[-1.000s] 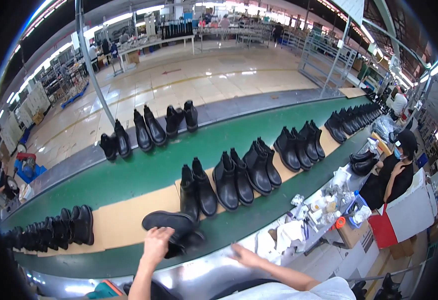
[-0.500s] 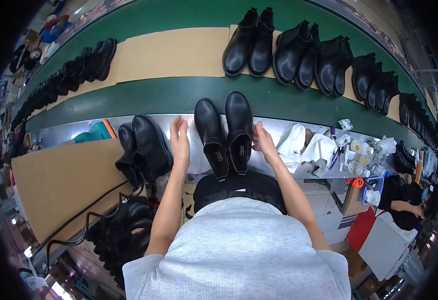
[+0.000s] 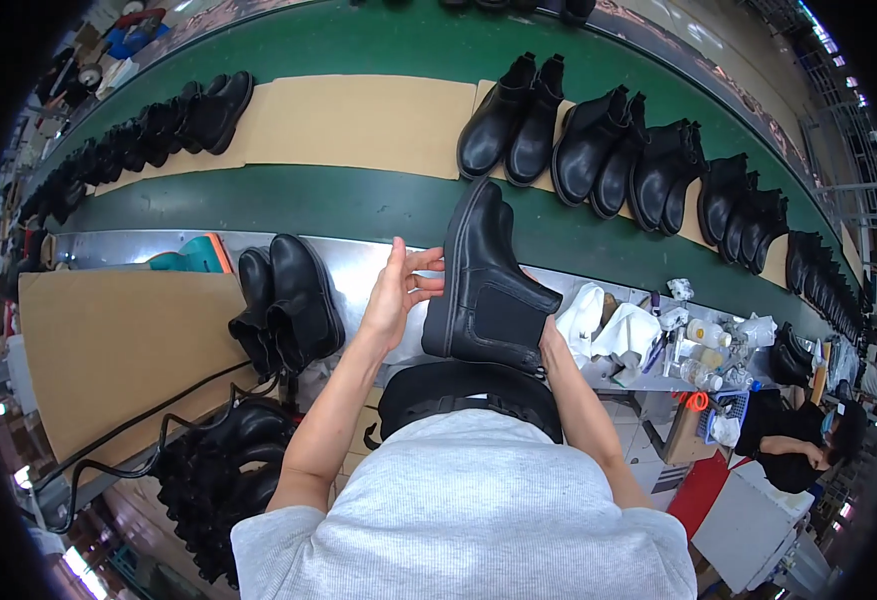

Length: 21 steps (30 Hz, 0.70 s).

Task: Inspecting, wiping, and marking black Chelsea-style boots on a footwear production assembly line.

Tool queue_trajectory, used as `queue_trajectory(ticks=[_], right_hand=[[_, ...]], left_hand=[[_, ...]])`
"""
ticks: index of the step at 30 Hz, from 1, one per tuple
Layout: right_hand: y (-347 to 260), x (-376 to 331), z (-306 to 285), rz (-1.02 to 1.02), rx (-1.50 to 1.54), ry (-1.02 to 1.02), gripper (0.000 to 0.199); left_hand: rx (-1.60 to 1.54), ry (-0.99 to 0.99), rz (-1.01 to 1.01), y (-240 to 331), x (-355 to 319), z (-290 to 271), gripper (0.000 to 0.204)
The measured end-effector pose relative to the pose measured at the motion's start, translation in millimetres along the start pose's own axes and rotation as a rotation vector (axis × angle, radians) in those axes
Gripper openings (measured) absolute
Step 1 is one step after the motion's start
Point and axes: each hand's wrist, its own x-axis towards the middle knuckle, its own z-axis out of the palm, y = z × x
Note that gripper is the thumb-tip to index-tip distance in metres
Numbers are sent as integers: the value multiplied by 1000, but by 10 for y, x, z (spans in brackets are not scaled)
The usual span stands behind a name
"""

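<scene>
In front of me a pair of black ankle boots point(image 3: 493, 285) is turned on its side. Toes point away from me, and the nearer boot shows its dark elastic side panel. My right hand point(image 3: 552, 345) grips the pair at the shafts on the right, with most of its fingers hidden behind the leather. Beside the sole on the left, my left hand point(image 3: 396, 298) is open, fingers spread. Its fingertips are close to the sole; whether they touch cannot be seen. Another pair of black boots point(image 3: 293, 300) stands left of that hand on the metal ledge.
Across a green conveyor belt point(image 3: 308, 200), more black boots point(image 3: 580, 150) stand on cardboard strips point(image 3: 368, 120). White cloths point(image 3: 626, 335) and bottles point(image 3: 700, 375) lie to the right. A cardboard sheet point(image 3: 128, 370) and a teal tool point(image 3: 186, 258) are at left. A seated person point(image 3: 798, 440) is far right.
The boots went from lying soles-down to being tipped onto their side, soles toward the left. My right hand has taken hold of them, and my left hand moved in nearer the sole.
</scene>
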Motion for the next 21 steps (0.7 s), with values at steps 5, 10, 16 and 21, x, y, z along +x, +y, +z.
queue_trajectory(ticks=[5, 10, 16, 21], right_hand=[[-84, -213, 157, -335, -427, 317, 62], [-414, -321, 575, -537, -737, 377, 82], [-451, -479, 704, -667, -929, 428, 70], [-192, -234, 558, -739, -912, 515, 68]], left_hand=[[83, 37, -152, -430, 452, -205, 76], [-507, -402, -283, -556, 465, 218, 53], [-627, -412, -142, -474, 290, 473, 50], [-385, -99, 264, -820, 592, 127, 60]])
